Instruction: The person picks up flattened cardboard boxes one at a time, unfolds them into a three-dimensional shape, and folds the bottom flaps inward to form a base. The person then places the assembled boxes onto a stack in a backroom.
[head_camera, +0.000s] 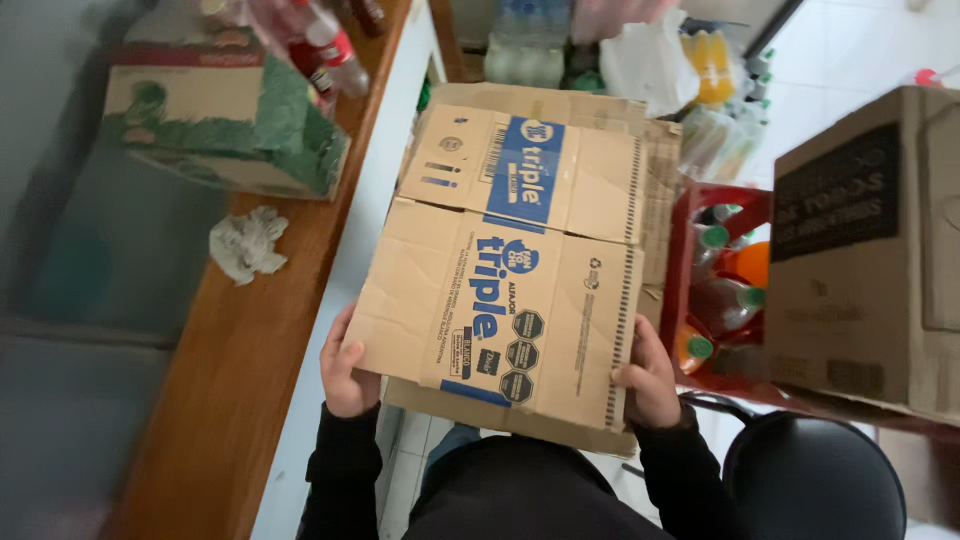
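Note:
A flattened brown cardboard box (520, 250) with blue print is held in front of me, its folded flaps facing up. My left hand (345, 370) grips its near left corner. My right hand (648, 378) grips its near right edge by the perforated strip. Both arms wear black sleeves. A second sheet of cardboard lies under the top one and sticks out at the near and far edges.
A wooden counter (250, 340) runs along the left with a crumpled grey rag (246, 243) and a green-printed carton (225, 120). A red crate of bottles (715, 290) and a big brown box (870, 250) stand right. A black stool (815, 480) is below them.

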